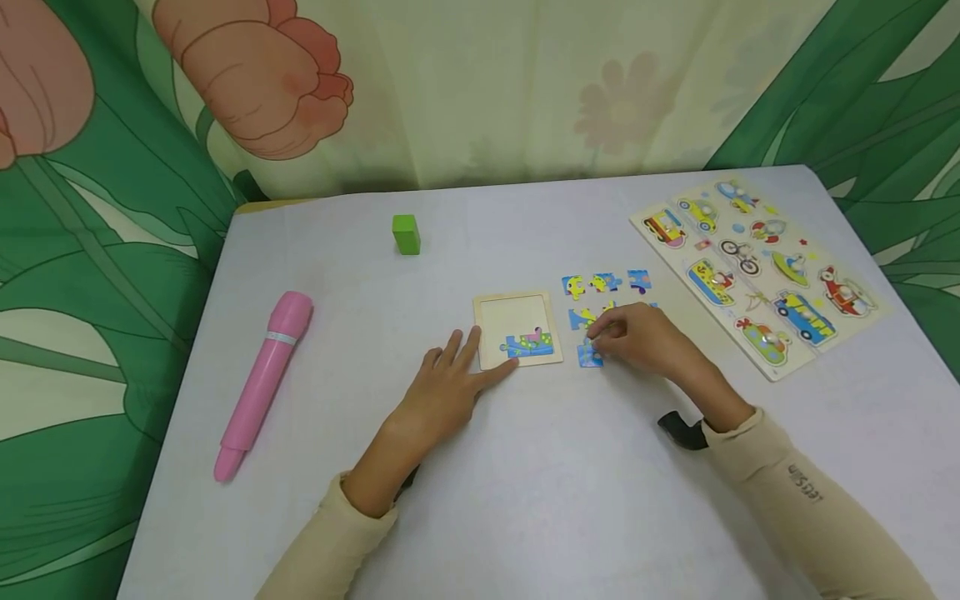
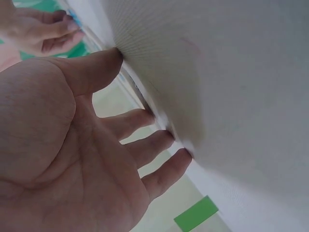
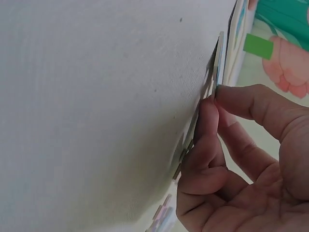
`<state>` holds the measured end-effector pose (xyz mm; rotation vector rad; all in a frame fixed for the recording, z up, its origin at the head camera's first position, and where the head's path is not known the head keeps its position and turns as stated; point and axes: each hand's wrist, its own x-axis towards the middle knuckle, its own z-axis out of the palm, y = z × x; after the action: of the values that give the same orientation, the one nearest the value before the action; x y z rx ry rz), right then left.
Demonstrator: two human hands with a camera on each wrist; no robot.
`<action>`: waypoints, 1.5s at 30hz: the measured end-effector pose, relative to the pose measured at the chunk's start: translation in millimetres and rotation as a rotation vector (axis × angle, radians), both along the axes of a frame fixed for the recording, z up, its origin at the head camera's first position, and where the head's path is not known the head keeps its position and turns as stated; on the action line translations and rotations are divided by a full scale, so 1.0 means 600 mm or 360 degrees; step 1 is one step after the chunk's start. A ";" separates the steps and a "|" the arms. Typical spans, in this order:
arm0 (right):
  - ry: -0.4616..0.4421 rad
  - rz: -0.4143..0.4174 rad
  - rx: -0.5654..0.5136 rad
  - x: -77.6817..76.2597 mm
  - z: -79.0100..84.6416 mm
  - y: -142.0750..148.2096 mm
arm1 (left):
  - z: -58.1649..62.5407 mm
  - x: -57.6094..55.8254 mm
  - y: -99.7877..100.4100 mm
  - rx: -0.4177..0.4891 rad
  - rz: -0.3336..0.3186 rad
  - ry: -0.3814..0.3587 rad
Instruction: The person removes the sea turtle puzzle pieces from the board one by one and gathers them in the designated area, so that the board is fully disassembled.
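Note:
A small square wooden puzzle tray point(image 1: 516, 310) lies mid-table, with a few joined blue and green pieces point(image 1: 528, 343) along its lower edge. My left hand point(image 1: 444, 385) rests at the tray's lower left corner, fingers spread and tips along its edge. To the tray's right my right hand point(image 1: 637, 340) pinches a jigsaw piece point(image 3: 219, 65) between thumb and fingers, tilted up from the table in the right wrist view. Below those fingers is a blue jigsaw piece point(image 1: 589, 356). Further loose pieces point(image 1: 606, 282) lie in rows beyond the hand, some partly hidden by it.
A large board of vehicle shapes point(image 1: 753, 271) lies at the right. A green block point(image 1: 406, 235) stands toward the back, and a pink microphone-shaped toy point(image 1: 264, 386) lies at the left. Behind the white table point(image 1: 525, 500) hangs a flowered curtain point(image 1: 480, 92).

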<state>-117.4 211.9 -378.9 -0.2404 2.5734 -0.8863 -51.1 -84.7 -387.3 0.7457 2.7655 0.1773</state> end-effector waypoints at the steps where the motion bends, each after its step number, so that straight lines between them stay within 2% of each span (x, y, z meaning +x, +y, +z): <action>1: 0.0016 -0.0001 0.0004 0.001 0.000 -0.002 | 0.000 0.000 -0.001 0.0010 0.0002 -0.0001; 6: 0.0063 0.0001 0.0032 0.004 -0.001 -0.008 | 0.000 0.001 -0.003 0.0062 0.0004 -0.0006; 14: 0.0126 0.0030 0.0004 -0.001 0.007 -0.036 | -0.001 0.001 -0.002 0.0044 0.0000 -0.0005; 17: 0.0168 0.0095 -0.0063 -0.005 0.008 -0.065 | -0.001 0.001 -0.003 0.0030 0.0004 -0.0018; 21: 0.0229 0.0244 -0.0135 -0.010 0.003 -0.107 | -0.003 0.000 -0.005 0.0032 0.0006 -0.0022; 26: 0.0216 0.0354 -0.0138 -0.013 -0.005 -0.139 | -0.005 -0.001 -0.005 0.0047 -0.0008 -0.0011; 34: 0.0190 0.0317 -0.0080 -0.009 0.001 -0.141 | -0.003 -0.001 -0.004 -0.0011 -0.0023 0.0014; 45: 0.0144 0.0373 -0.0101 -0.014 -0.001 -0.134 | -0.004 -0.001 -0.006 -0.0001 -0.0023 0.0012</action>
<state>-125.7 131.3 -379.4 -0.5998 2.5336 -0.8875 -51.6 -88.2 -389.9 0.7674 2.7661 0.1709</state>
